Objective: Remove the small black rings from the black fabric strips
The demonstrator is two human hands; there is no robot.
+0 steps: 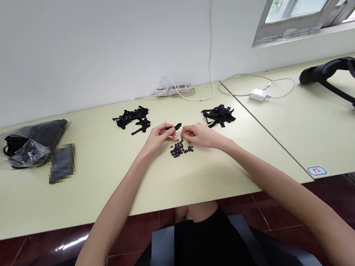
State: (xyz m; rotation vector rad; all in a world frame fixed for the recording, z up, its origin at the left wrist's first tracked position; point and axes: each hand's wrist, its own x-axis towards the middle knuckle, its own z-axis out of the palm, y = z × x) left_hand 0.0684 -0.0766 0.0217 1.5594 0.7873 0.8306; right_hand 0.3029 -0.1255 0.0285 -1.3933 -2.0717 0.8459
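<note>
My left hand (161, 136) is closed on a short black fabric strap (178, 126), whose pointed end sticks out past the fingertips toward the right. Close beside it, my right hand (197, 134) has its fingers pinched together over the table. A small black ring (182, 140) shows at those fingertips; whether it is gripped is hard to make out. Just below both hands lies a loose pile of small black rings (177, 150). Piles of black fabric straps lie on either side, a left pile (131, 117) and a right pile (219, 115).
A power strip (173, 90) with white cables sits against the wall. To the right are a white charger (259, 94) and a black headset (337, 81). At left lie a plastic bag with black things (31, 143) and a blurred dark packet (62, 163).
</note>
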